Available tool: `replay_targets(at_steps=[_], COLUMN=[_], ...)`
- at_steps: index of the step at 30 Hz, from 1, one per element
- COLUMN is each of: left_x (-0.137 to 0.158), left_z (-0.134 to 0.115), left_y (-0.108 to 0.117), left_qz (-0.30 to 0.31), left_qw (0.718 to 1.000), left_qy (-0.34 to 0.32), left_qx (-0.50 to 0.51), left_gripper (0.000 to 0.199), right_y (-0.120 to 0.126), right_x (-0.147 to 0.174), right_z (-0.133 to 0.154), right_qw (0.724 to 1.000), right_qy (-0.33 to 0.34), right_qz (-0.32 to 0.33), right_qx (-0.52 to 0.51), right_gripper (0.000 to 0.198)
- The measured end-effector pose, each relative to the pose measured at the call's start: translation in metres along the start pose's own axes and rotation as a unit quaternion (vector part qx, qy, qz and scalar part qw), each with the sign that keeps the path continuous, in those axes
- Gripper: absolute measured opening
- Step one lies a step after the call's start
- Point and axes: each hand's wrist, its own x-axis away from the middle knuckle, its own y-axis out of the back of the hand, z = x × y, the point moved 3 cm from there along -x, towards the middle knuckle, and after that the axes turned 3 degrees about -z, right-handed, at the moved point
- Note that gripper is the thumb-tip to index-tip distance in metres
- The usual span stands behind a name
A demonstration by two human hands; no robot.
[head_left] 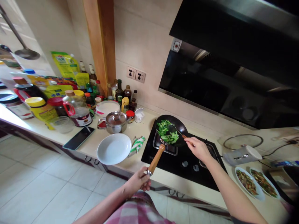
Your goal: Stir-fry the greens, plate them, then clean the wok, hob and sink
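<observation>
1. On the cooktop [181, 156], at left, chopped greens [172, 137] sit in a wok [178, 123].
2. Left hand [140, 179] grips the wooden handle [157, 159], best kept steady.
3. Right hand [198, 149] holds a cooking utensil [183, 136], best swept underneath.

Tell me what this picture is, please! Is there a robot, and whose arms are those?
No robot here, just a person. The one picture comes from a camera worn on their head, looking forward and down, so the arms are that person's own.

The left hand holds the wooden handle of a dark wok on a black stove. The right hand holds a cooking tool that reaches in toward leafy greens.

On the counter, left of the stove, are a white plate, a phone, a lidded pot and many bottles. On the right are two dishes of food.
</observation>
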Motion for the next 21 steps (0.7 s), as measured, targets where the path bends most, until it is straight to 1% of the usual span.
replay_targets(at_steps=[1,2,3,4,6,9,11,13,14,16,18,19,21], left_x=[0.000,0.000,-0.001,-0.001,-0.002,-0.003,-0.003,-0.004,-0.005,-0.005,-0.005,-0.005,-0.005], left_z=[0.001,0.001,0.002,0.003,0.003,0.003,0.003,0.003,0.003,0.003,0.003,0.003,0.003], left_y=[0.000,0.000,0.000,0.001,0.001,0.002,0.002,0.003,0.003,0.004,0.004,0.004,0.003], left_qz=[0.000,0.002,0.002,0.001,-0.001,0.002,0.008,0.011,0.010,0.011,0.019,0.024,0.030], left_qw=[1.000,1.000,1.000,1.000,1.000,1.000,1.000,1.000,1.000,1.000,0.999,0.999,0.999], left_qy=[0.002,0.003,0.003,0.003,-0.002,0.001,0.005,0.006,0.006,0.005,0.006,0.008,0.011], left_qx=[0.000,0.003,0.006,0.008,0.007,0.007,0.010,0.013,0.013,0.016,0.025,0.029,0.033], left_gripper=[0.061,0.062,0.063,0.063,0.063,0.061,0.061,0.060,0.060,0.058,0.055,0.054,0.052], right_y=[-0.003,-0.007,-0.012,-0.016,-0.022,-0.018,-0.013,-0.010,-0.008,0.004,0.027,0.041,0.065], right_x=[-0.007,-0.012,-0.015,-0.015,-0.005,0.022,0.034,0.032,0.028,0.016,0.009,0.008,0.010], right_z=[-0.008,-0.013,-0.014,-0.012,-0.001,0.021,0.028,0.027,0.022,0.011,0.004,0.005,0.016], right_qw=[0.999,0.999,0.999,0.999,0.997,0.987,0.982,0.981,0.983,0.990,0.995,0.994,0.990], right_qy=[-0.026,-0.036,-0.032,-0.013,0.046,0.115,0.134,0.134,0.123,0.082,0.050,0.045,0.046], right_qz=[-0.020,-0.031,-0.030,-0.020,0.014,0.064,0.087,0.104,0.106,0.095,0.090,0.098,0.134], right_qx=[0.001,0.008,0.019,0.032,0.060,0.094,0.100,0.096,0.090,0.060,0.015,-0.006,-0.028], right_gripper=[0.023,0.023,0.024,0.025,0.026,0.029,0.030,0.030,0.030,0.028,0.027,0.026,0.026])
